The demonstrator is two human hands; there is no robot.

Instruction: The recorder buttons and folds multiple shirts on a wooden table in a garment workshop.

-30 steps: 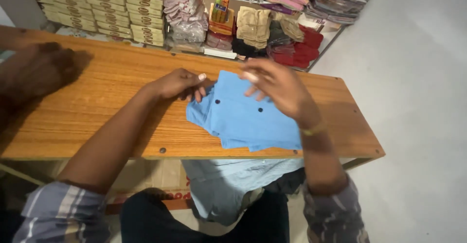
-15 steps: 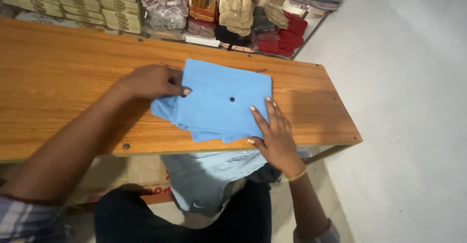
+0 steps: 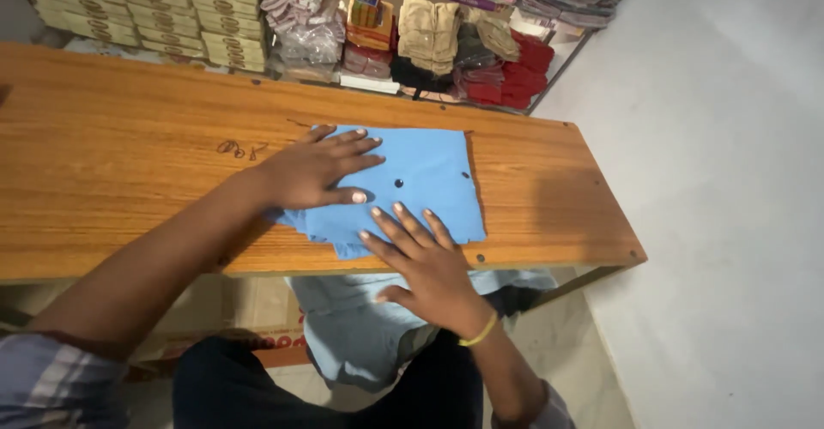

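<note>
Shirt, blue and folded, lies flat near the front edge of the table. Right hand presses its near edge, fingers spread. Left hand lies flat on its left half, fingers spread too. Beyond the table, shelves hold stacked clothes.

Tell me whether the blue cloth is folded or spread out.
Folded: the blue cloth lies as a compact rectangle, layered edges showing lower left, both hands flat on it.

We see flat cream boxes stacked behind the table. Beside them sit what look like clear plastic packets of cloth.
</note>
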